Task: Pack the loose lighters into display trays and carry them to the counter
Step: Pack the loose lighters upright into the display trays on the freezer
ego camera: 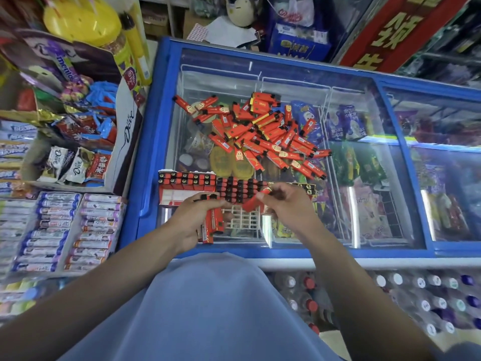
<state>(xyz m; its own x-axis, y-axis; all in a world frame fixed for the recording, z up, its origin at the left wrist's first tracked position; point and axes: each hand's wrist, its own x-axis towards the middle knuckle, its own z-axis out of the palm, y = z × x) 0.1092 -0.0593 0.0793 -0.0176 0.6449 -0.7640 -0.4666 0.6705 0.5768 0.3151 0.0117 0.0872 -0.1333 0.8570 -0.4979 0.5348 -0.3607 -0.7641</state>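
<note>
A heap of loose red lighters (263,134) lies on the glass lid of a blue freezer (145,142). Nearer me sit two display trays side by side: the left tray (182,186) holds a back row of lighters, the middle tray (239,190) is packed with black-topped lighters. My left hand (194,220) grips a bundle of several red lighters (212,226) below the trays. My right hand (283,207) pinches a single red lighter (256,200) just over the middle tray's front edge.
Ice creams show through the freezer's glass. Candy and chocolate racks (59,225) crowd the left side. Bottled drinks (416,295) stand below the freezer's front. A red banner (395,29) and boxes sit behind it.
</note>
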